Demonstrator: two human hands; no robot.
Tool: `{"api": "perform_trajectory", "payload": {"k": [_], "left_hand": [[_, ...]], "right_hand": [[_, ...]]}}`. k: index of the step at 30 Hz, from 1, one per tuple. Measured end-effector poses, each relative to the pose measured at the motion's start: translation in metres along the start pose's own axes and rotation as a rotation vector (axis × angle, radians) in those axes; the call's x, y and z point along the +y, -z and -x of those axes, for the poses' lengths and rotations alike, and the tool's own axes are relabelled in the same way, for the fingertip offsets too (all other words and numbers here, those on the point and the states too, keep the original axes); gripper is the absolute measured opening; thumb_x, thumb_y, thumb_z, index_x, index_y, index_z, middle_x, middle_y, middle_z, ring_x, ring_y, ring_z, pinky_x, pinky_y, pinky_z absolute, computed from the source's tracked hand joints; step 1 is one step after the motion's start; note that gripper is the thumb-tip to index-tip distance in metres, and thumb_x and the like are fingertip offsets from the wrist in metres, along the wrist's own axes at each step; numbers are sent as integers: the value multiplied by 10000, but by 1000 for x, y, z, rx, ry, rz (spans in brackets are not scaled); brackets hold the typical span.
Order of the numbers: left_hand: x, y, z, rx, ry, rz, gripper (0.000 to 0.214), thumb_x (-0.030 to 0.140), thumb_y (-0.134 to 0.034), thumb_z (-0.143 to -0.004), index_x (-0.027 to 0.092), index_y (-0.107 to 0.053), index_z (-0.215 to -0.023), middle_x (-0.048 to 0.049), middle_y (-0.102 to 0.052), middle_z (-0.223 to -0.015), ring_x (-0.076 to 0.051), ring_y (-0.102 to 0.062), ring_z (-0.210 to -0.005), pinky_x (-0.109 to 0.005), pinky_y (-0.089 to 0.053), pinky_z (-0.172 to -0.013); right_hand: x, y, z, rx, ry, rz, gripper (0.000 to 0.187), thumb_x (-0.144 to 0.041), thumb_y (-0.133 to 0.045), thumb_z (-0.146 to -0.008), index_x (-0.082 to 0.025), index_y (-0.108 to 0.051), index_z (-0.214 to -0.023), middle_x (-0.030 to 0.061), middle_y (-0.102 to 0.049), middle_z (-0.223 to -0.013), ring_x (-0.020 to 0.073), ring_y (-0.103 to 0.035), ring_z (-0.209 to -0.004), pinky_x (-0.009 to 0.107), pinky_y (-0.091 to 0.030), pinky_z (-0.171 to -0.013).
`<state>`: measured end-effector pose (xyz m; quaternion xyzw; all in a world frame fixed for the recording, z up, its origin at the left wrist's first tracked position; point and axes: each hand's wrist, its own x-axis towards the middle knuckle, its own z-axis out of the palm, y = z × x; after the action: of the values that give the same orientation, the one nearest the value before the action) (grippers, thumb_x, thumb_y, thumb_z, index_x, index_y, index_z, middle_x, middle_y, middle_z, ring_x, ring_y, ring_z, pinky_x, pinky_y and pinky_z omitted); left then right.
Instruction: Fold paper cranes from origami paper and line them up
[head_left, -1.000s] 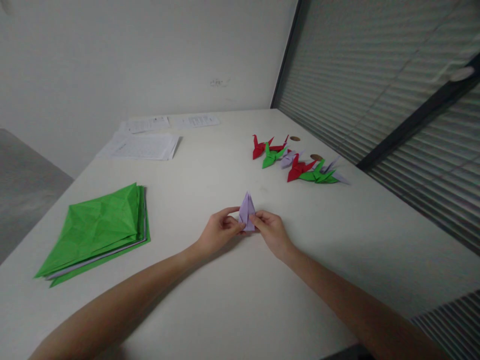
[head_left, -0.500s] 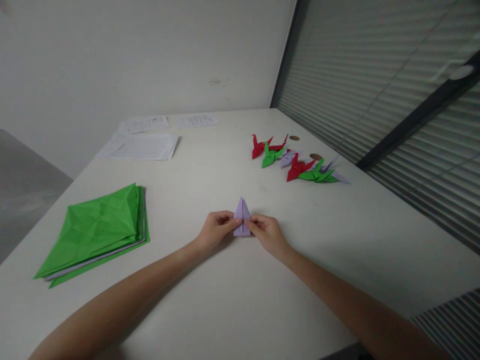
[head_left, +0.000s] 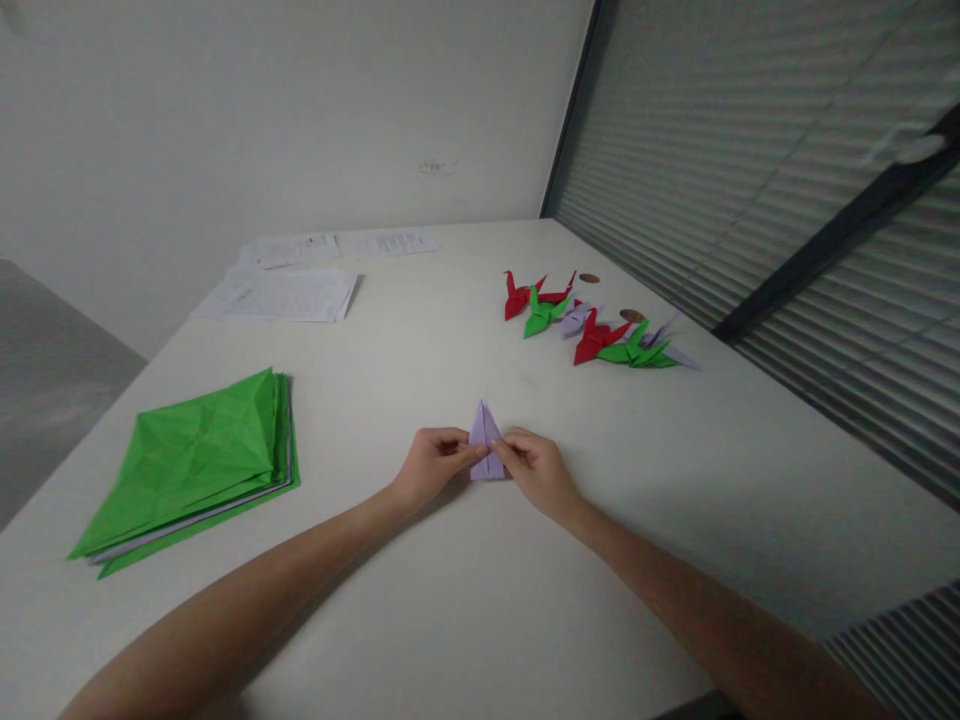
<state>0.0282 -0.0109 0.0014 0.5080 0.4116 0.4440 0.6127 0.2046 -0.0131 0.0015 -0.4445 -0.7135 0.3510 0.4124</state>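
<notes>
Together, both hands [head_left: 433, 463] pinched closed, holding folded lilac paper [head_left: 483, 428]

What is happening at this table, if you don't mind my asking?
A person's left hand and right hand hold a folded lilac paper between them, its narrow tip pointing away and both thumbs on its front. Farther off to the right, red, green and lilac paper cranes sit grouped on the white table. To the left lies a stack of mostly green sheets, with printed pages beyond it.
</notes>
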Motion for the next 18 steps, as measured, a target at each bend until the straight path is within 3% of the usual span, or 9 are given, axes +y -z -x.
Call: {"api": "perform_trajectory", "payload": {"k": [4, 9, 12, 16, 18], "left_hand": [[-2, 0, -1, -27, -10, -74, 401, 473, -797, -658, 83, -706, -680, 7, -530, -557, -70, -422, -524, -221, -317, -509], [-7, 1, -4, -19, -43, -65, 383, 438, -800, -670, 91, -711, -806, 5, -565, -609, -72, -455, -540, -216, -358, -524], [-10, 3, -6, 8, -35, -55, 389, 435, -807, -664, 92, -693, -810, -3, -584, -618, -77, -474, -538, -216, -366, -515], [-8, 7, -6, -17, 6, 2, 386, 432, -819, -655, 99, -657, -763, -18, -615, -626, -98, -533, -552, -238, -410, -553], [-4, 9, -7, -51, 31, 49, 382, 432, -814, -667, 98, -647, -746, -38, -641, -642, -118, -566, -569, -261, -434, -579]], "right_hand": [[-1, 6, 1, -47, 163, 256, 375, -310, -430, -969, -194, -467, -614, -1, -461, -658, 135, -481, -637, 275, -366, -624], [-2, 10, 2, -75, 184, 359, 350, -305, -395, -983, -189, -514, -675, 22, -505, -718, 149, -511, -693, 289, -398, -678], [1, 7, 3, -107, 70, 230, 332, -364, -444, -957, -192, -508, -680, 2, -505, -668, 134, -507, -636, 269, -414, -622], [7, -2, 4, -198, -238, -197, 335, -501, -516, -890, -183, -558, -794, -24, -554, -602, 110, -546, -522, 220, -433, -492], [8, -5, 4, -210, -320, -320, 369, -539, -549, -854, -174, -583, -816, -13, -593, -601, 106, -558, -497, 211, -432, -462]]}}
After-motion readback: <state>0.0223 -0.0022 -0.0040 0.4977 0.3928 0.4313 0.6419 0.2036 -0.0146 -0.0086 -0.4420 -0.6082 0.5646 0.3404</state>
